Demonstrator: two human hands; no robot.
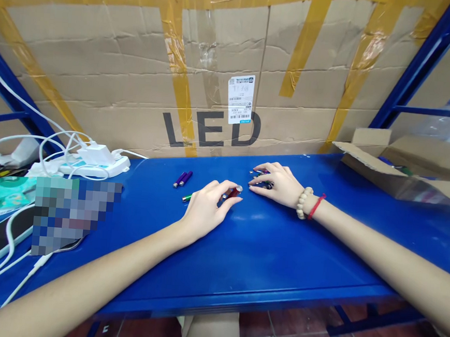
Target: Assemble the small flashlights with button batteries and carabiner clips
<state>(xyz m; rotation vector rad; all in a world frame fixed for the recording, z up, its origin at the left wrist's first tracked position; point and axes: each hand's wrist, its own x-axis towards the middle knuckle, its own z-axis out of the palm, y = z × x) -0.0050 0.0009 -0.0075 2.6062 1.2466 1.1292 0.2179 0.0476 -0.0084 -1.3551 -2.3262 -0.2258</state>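
My left hand (pixel 208 209) is closed, with thumb and fingers pinching a short red metal cylinder (pixel 234 191) that has a silvery end. Just left of that hand lies a green cylinder (pixel 186 198), partly hidden by it. Two purple cylinders (pixel 183 178) rest side by side farther back on the blue table (pixel 280 256). My right hand (pixel 280 183) curls its fingers round several small dark and coloured cylinders (pixel 265 178) at the tabletop. The hand covers part of this group. Beads and a red cord circle the right wrist.
An open cardboard box (pixel 381 168) stands at the right. To the left are a white power strip (pixel 112 167) with cables, a phone (pixel 3 234) and a green packet (pixel 3 192). A large taped carton (pixel 138 78) marked LED forms the back, between blue metal posts (pixel 416 64).
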